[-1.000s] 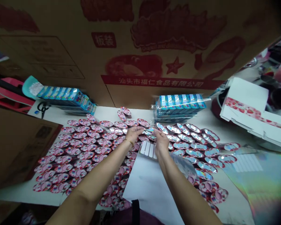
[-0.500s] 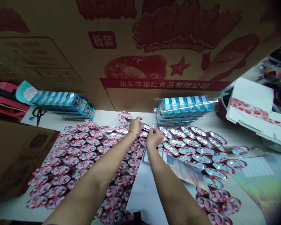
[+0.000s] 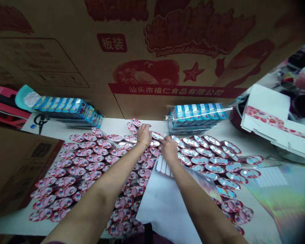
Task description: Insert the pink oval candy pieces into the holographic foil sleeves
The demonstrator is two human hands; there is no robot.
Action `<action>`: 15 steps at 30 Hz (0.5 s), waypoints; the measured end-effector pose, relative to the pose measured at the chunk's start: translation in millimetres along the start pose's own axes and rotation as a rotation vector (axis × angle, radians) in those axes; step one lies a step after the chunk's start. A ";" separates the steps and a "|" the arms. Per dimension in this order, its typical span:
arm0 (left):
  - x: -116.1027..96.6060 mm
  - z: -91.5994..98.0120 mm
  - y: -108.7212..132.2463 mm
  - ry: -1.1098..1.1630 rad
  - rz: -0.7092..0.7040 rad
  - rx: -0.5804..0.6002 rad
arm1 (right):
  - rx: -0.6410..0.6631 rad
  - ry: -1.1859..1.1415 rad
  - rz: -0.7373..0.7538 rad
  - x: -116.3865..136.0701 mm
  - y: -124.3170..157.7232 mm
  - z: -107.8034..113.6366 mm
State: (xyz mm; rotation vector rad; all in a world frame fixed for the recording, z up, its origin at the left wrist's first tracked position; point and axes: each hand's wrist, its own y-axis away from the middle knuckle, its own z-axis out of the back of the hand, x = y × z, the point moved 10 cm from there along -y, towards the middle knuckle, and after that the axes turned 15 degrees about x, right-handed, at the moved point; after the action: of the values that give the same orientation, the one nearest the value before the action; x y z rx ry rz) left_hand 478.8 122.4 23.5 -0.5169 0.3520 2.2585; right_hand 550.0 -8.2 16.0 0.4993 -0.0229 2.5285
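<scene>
Many small oval containers (image 3: pixel 92 157) stand close together, with pink-and-red patterned tops; those to the right have shiny silvery tops (image 3: pixel 190 152). My left hand (image 3: pixel 143 135) curls closed against the left end of one silvery-topped oval container (image 3: pixel 157 135). On that container's right side is my right hand (image 3: pixel 169 149), its fingers bent together with the tips at the lid's edge. Whatever they pinch is too small to make out. Beneath my right forearm lies a shiny sticker sheet (image 3: pixel 164 166) with pale strips, over a white sheet (image 3: pixel 157 200).
A big printed cardboard box (image 3: pixel 139 105) walls off the back. Wrapped blue packs (image 3: pixel 198 113) and more blue packs (image 3: pixel 66 107) stand before it. Scissors (image 3: pixel 41 122) lie left. At right are a white strawberry-print carton (image 3: pixel 266 105) and an iridescent sheet (image 3: pixel 289 193).
My left hand has shifted slightly left and down. My right hand has turned, its fingertips now at the silvery lid's edge. More pale strips of the sticker sheet show.
</scene>
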 end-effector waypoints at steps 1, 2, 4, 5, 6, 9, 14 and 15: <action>-12.0 -2.8 8.0 -0.004 -0.071 0.037 | -0.008 -0.026 0.026 -10.4 9.7 6.6; -25.7 -9.8 17.2 -0.006 -0.155 0.108 | -0.017 -0.065 0.055 -22.1 21.4 13.4; -51.8 -32.3 39.7 -0.019 -0.309 0.306 | -0.003 -0.131 0.143 -41.6 48.4 22.7; -61.3 -43.7 50.9 -0.031 -0.355 0.392 | 0.030 -0.136 0.187 -48.3 61.9 23.0; -67.8 -53.4 60.2 -0.046 -0.374 0.455 | 0.066 -0.120 0.219 -53.2 74.5 21.0; -74.5 -74.6 73.9 -0.054 -0.330 0.551 | 0.099 0.000 0.237 -61.5 101.1 9.3; -64.2 -86.6 76.2 0.105 -0.194 0.551 | -0.102 0.113 0.279 -60.8 123.1 -1.8; -60.1 -87.2 77.6 0.144 -0.169 0.545 | -0.136 0.109 0.302 -60.7 127.9 -2.9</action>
State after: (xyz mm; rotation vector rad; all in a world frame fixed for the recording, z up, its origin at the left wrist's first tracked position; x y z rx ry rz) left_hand 480.0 -2.1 -18.1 -0.4001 0.9269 1.8602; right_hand 528.5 -147.6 2.9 0.3220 -0.2455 2.8207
